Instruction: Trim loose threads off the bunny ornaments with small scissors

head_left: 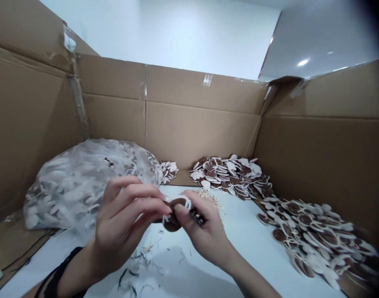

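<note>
Facing inward, left hand [116, 225] and right hand [207, 234] pinch a brown piece [172, 225] between fingers [146, 205].

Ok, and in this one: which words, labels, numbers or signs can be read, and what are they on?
No text is legible.
White tag at the held brown piece: dark marks, too small and blurred to read.
Small white slip on the white tabletop: marks too small to read.

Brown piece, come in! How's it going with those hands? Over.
Left hand pinching, right hand gripping brown piece above white table. Dark object in right hand, identity unclear. Scraps below, seemingly not in the way.
</note>
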Demonstrator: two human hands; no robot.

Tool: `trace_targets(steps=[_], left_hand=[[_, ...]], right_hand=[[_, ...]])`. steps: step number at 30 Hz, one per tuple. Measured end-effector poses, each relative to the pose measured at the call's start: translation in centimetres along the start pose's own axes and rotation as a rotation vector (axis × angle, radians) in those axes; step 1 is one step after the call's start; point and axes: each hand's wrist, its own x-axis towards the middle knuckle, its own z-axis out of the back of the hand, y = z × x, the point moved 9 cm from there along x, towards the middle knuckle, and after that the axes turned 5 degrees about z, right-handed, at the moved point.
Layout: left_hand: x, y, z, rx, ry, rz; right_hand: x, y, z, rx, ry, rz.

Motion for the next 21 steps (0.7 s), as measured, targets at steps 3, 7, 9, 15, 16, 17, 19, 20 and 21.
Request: trace_targets(steps=[3,7,9,15,16,17,19,20,21], left_hand=[[-0.2,-0.6,0.1,0.031,-0.031,-0.063],[-1.1,-2.5,-0.4,0.189,-0.053,-0.287],[-1.4,-2.8,-0.7,0.206,-0.053,-0.342],[-1.0,-1.8,-1.3,0.101,-0.012,-0.243],[-0.9,-1.6,-1.4,0.094,-0.007,-0.22],[-0.8,-1.5,-1.5,0.087,0.007,-0.193],[-0.6,-1.1,-1.9,0.065,0.035,-0.138],[-0.6,-0.9,-2.0,0.047,0.039,-0.11],[-0.6,-0.7,-2.0,0.024,0.037,-0.085]], right_hand=[[0.0,-0.3,0.2,0.133,-0.065,-0.053],[0.0,-0.5,0.2,0.222,-0.114,-0.115],[-0.1,-0.8,0.2,0.231,-0.135,-0.152],[-0.2,-1.9,-0.2,0.362,-0.196,-0.22],[-0.2,-2.0,-0.3,0.385,-0.202,-0.224],[-0.2,-2.2,-0.3,0.408,-0.209,-0.226],[-0.1,-2.5,-0.4,0.449,-0.237,-0.229],[-0.1,-2.6,-0.3,0.466,-0.255,-0.233],[-0.1,-2.8,-0.3,0.48,-0.271,-0.242]])
